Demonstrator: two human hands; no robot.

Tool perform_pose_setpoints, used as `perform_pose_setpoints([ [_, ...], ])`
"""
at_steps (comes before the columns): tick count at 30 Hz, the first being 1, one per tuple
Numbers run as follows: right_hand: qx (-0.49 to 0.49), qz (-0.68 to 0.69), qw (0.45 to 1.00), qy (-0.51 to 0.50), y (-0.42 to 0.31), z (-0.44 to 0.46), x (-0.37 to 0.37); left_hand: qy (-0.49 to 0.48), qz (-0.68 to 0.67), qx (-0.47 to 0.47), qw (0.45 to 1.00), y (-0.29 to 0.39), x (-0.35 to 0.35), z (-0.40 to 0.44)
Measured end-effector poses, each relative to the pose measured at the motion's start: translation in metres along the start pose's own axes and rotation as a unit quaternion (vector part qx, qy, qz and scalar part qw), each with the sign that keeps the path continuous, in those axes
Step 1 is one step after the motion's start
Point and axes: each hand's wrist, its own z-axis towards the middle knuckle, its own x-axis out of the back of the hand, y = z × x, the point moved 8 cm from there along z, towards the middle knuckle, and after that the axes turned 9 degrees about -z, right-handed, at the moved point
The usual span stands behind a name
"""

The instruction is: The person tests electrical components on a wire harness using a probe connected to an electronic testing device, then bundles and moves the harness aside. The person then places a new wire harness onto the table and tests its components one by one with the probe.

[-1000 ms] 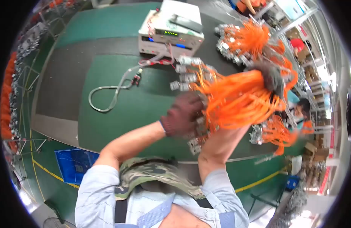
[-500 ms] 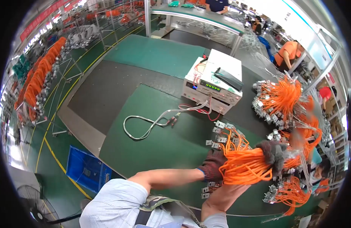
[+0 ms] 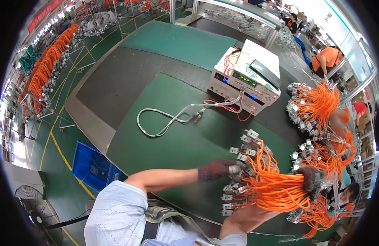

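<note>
The left hand point(image 3: 219, 169), in a dark red glove, is at the silver metal ends point(image 3: 242, 158) of a big bunch of orange cables point(image 3: 279, 190). Its fingers are blurry and mix in with the metal bits, so I cannot tell how far open they are or if they grip one.

The right hand point(image 3: 313, 180), in a dark glove, is closed around the other end of the bunch, and part of its arm is hidden under the cables. It looks like the hand holds the whole bunch, though the glove is smudgy there.

The bunch is over the near right part of the green mat point(image 3: 173, 94), with its metal ends pointing mostly left. More orange bunches point(image 3: 316, 104) lie along the right side, and the lower ones are partly covered by clear plastic point(image 3: 333, 164).

Farther back sits a white box with green numbers point(image 3: 255, 74). A gray looped wire point(image 3: 154, 135) lies on the mat in front of it. At the upper right, a person in orange point(image 3: 326, 59) bends over, partly cut off by a metal frame.
</note>
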Motion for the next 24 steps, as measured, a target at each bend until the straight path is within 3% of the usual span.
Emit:
perform_pose_setpoints([
  [1, 0.001, -0.001, 1.0, -0.004, 0.003, -0.002, -0.003, 0.052, 0.045, 0.001, 0.998, -0.007, 0.029, -0.004],
  [3, -0.001, -0.006, 1.0, -0.007, 0.011, -0.005, -0.009, 0.097, 0.209, -0.087, 0.969, 0.025, 0.056, -0.041],
  [4, -0.003, -0.009, 1.0, -0.01, 0.015, -0.006, -0.012, 0.099, 0.38, -0.149, 0.907, 0.041, 0.069, -0.064],
  [5, -0.003, -0.014, 1.0, -0.012, 0.017, -0.007, -0.016, 0.092, 0.539, -0.212, 0.81, 0.052, 0.084, -0.086],
  [6, -0.003, -0.016, 1.0, -0.012, 0.02, -0.007, -0.019, 0.112, 0.634, -0.21, 0.736, 0.05, 0.114, -0.103],
  [7, -0.001, -0.015, 1.0, -0.011, 0.022, -0.007, -0.023, 0.091, 0.702, -0.202, 0.677, 0.066, 0.132, -0.117],
  [8, 0.0, -0.01, 1.0, -0.015, 0.027, -0.005, -0.029, 0.119, 0.727, -0.203, 0.645, 0.086, 0.152, -0.133],
  [10, 0.005, -0.003, 1.0, -0.025, 0.036, -0.006, -0.042, 0.192, 0.814, -0.182, 0.517, 0.117, 0.221, -0.141],
  [12, 0.013, 0.003, 0.999, -0.039, 0.046, -0.012, -0.055, 0.338, 0.77, -0.066, 0.536, 0.149, 0.303, -0.135],
  [14, 0.023, 0.002, 0.998, -0.061, 0.061, -0.02, -0.072, 0.352, 0.703, 0.1, 0.61, 0.163, 0.271, -0.104],
  [15, 0.038, -0.009, 0.997, -0.065, 0.071, -0.024, -0.08, 0.323, 0.656, 0.019, 0.682, 0.174, 0.209, -0.094],
  [16, 0.067, -0.03, 0.996, -0.059, 0.082, -0.029, -0.087, 0.21, 0.497, -0.155, 0.827, 0.164, 0.171, -0.078],
  [17, 0.127, -0.078, 0.988, -0.027, 0.103, -0.037, -0.094, 0.084, 0.289, -0.301, 0.905, 0.159, 0.139, -0.076],
  [18, 0.183, -0.129, 0.975, 0.012, 0.124, -0.046, -0.101, 0.034, 0.323, -0.334, 0.885, 0.155, 0.092, -0.078],
  [21, 0.191, -0.208, 0.958, 0.042, 0.123, -0.052, -0.109, 0.106, 0.552, -0.338, 0.754, 0.144, 0.002, -0.07],
  [23, 0.17, -0.267, 0.948, 0.041, 0.12, -0.05, -0.108, 0.174, 0.434, -0.322, 0.823, 0.124, -0.001, -0.04],
  [24, 0.159, -0.303, 0.939, 0.034, 0.12, -0.05, -0.107, 0.187, 0.488, -0.357, 0.774, 0.124, -0.004, -0.032],
])
